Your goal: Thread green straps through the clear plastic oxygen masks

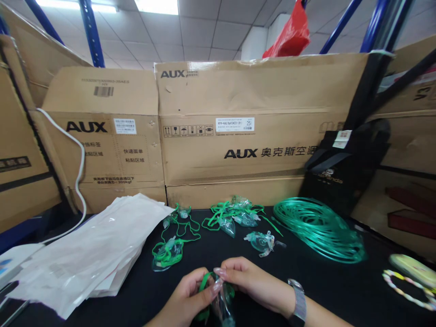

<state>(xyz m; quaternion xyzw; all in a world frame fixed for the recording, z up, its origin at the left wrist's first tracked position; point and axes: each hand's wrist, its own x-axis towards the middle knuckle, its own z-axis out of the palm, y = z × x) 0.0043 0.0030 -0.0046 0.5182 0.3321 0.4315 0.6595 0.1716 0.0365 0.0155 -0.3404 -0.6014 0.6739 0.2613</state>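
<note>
Printed cardboard boxes point(272, 91) stand behind the black desk point(211, 250). One clear oxygen mask point(224, 302) is low at the centre, between both hands. Left hand point(194, 295) has its fingers closed on the mask and green strap point(203, 284); right hand point(250, 281) pinches at the upper end, where the exact contact is hidden. For good work, I think the left should support the soft shell gently, while the right guides the strap without twisting it.
</note>
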